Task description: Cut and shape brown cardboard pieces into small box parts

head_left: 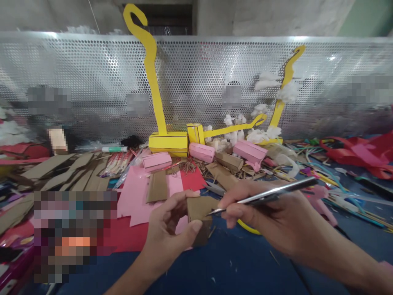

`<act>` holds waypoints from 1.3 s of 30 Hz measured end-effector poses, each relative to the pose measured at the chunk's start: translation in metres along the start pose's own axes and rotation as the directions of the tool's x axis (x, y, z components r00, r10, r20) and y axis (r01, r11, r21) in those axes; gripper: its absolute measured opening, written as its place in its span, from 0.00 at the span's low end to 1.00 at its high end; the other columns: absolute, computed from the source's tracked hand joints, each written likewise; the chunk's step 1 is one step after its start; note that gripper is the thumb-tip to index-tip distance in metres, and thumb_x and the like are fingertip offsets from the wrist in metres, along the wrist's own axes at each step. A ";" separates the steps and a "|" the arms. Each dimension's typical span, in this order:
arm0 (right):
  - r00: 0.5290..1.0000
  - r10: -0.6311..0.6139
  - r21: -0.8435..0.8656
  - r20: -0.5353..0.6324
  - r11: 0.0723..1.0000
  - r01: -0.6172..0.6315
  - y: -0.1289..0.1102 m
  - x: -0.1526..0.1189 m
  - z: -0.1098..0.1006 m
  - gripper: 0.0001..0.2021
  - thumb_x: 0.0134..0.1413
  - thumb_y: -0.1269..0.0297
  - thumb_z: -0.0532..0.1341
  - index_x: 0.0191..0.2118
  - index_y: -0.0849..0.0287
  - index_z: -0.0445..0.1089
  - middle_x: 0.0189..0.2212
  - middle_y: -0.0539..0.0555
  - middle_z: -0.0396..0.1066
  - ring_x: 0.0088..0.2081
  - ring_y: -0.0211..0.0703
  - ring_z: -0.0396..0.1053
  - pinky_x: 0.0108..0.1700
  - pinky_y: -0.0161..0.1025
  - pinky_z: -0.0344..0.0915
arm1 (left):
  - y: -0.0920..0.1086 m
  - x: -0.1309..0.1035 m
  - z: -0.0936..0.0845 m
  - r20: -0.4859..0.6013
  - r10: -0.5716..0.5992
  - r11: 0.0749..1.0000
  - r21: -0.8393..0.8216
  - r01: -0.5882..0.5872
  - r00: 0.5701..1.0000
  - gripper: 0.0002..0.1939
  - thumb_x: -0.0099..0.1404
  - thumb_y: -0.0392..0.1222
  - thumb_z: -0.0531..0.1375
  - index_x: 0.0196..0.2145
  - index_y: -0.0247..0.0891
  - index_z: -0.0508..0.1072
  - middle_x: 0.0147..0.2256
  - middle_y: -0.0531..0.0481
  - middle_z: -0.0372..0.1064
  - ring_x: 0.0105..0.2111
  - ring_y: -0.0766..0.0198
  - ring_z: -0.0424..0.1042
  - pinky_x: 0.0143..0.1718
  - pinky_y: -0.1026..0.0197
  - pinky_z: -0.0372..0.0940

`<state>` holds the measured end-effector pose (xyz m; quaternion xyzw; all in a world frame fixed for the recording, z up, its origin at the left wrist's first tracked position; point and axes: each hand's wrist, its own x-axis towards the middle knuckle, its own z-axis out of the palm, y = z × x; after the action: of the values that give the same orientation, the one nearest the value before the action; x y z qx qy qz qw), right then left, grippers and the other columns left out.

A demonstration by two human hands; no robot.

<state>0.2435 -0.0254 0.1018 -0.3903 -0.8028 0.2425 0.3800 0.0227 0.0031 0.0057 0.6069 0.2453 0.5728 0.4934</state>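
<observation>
My left hand [172, 233] pinches a small folded piece of brown cardboard [198, 207] between thumb and fingers, above the blue table. In my right hand [267, 217] is a slim silver-and-black craft knife [276, 190], gripped like a pen. Its pointed tip touches or nearly touches the cardboard's upper face near the right side. Behind my hands lie a brown cardboard strip [156, 186] on pink sheets [135, 196] and a red sheet [129, 233]. Pink cardboard rolls [201, 152] and a brown one [229, 161] rest farther back. A pair of scissors [215, 188] is partly hidden behind my right hand.
Yellow hook-topped cardboard stands [168, 143] rise before a perforated metal panel [199, 82]. Flat brown cardboard strips [73, 172] pile up at left. A pink glue gun [321, 200], thin coloured sticks and red ribbon [359, 149] lie at right. Cardboard scraps are scattered on the blue table [245, 262].
</observation>
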 end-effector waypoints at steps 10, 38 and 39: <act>1.000 0.027 -0.027 0.007 0.999 -0.027 0.007 -0.001 -0.006 0.08 0.68 0.64 0.60 0.36 0.54 0.75 0.27 0.46 0.77 0.29 0.36 0.76 0.33 0.31 0.68 | 0.002 0.001 -0.002 0.009 0.001 0.999 0.035 -0.001 1.000 0.18 0.64 0.38 0.68 0.51 0.40 0.75 0.42 0.46 0.82 0.42 0.61 0.81 0.44 0.68 0.73; 0.999 0.016 -0.035 -0.040 0.999 -0.017 -0.001 -0.010 0.002 0.06 0.68 0.63 0.60 0.43 0.50 0.76 0.30 0.45 0.78 0.33 0.39 0.77 0.34 0.34 0.69 | 0.000 0.000 -0.001 -0.012 0.014 1.000 0.011 -0.014 1.000 0.19 0.63 0.40 0.69 0.50 0.36 0.75 0.42 0.43 0.81 0.40 0.60 0.80 0.43 0.65 0.74; 0.999 0.023 -0.033 -0.040 0.999 -0.025 0.000 -0.011 0.002 0.06 0.68 0.62 0.60 0.43 0.50 0.76 0.30 0.45 0.78 0.33 0.39 0.78 0.34 0.34 0.70 | 0.000 0.001 -0.001 -0.012 0.012 1.000 0.016 -0.012 1.000 0.19 0.63 0.40 0.69 0.50 0.36 0.75 0.42 0.42 0.81 0.40 0.60 0.80 0.43 0.65 0.74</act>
<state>0.2462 -0.0343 0.0964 -0.4110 -0.7945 0.2258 0.3860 0.0222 0.0040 0.0057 0.6088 0.2491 0.5773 0.4837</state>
